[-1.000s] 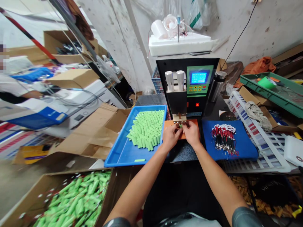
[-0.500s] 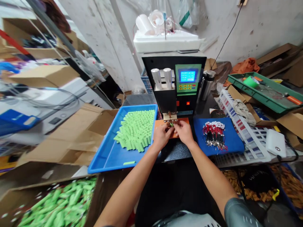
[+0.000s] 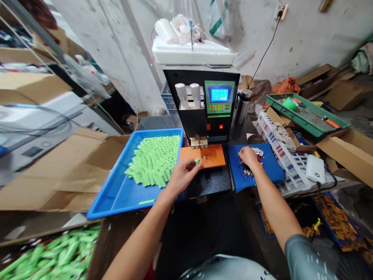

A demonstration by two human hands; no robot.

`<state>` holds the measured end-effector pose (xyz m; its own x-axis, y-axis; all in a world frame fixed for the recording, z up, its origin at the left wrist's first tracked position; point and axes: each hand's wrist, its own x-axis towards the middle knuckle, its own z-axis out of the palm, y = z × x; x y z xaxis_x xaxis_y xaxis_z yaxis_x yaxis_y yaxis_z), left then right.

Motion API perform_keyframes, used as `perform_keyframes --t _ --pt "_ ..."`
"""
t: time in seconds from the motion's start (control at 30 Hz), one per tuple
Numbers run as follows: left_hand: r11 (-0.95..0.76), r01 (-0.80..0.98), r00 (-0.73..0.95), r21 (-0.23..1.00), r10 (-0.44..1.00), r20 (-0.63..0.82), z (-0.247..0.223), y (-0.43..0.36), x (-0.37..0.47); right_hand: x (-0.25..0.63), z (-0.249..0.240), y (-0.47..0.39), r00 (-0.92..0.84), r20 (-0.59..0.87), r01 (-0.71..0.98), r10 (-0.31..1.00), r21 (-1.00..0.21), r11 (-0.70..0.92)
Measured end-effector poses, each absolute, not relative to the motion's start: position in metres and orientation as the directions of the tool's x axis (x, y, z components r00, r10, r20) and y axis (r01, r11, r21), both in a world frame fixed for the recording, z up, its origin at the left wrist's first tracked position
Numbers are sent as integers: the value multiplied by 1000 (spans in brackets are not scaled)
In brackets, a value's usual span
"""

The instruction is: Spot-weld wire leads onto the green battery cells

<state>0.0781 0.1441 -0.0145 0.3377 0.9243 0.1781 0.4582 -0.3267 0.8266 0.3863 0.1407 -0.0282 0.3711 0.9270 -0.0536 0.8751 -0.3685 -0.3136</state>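
Between the thumb and fingers of my left hand (image 3: 183,174) is a small green battery cell (image 3: 197,161), held upright over the front edge of the orange plate (image 3: 215,154). Just behind it stands a black spot welder (image 3: 190,124) with a lit screen and electrodes pointing down above the plate. My right hand (image 3: 249,156) has its fingers curled down at a bundle of red and black wire leads (image 3: 247,170) on a blue cloth (image 3: 272,169). What those fingertips pinch, if anything, is hidden. Many green cells (image 3: 155,159) stand packed in a blue tray (image 3: 116,198) at my left.
A carton (image 3: 58,175) stands left of the tray, and wrapped green packs (image 3: 55,252) fill a box below. At right are a white plastic basket (image 3: 279,151), a green tray (image 3: 309,116), a white power bank (image 3: 315,168) and a steel flask (image 3: 244,105).
Both hands have left the electrodes. My left hand has drawn back toward me with the cell; my right hand has moved right to the wire leads. The view has shifted to the right.
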Motion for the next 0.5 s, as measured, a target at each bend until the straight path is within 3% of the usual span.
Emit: perform_keyframes --t 0.13,0.5 --pt "-327 478 247 815 941 232 -13 118 57 370 -28 144 415 -146 883 898 -173 -437" --pt "-211 384 24 899 976 218 -16 67 13 374 -37 153 475 -190 854 859 -135 -502"
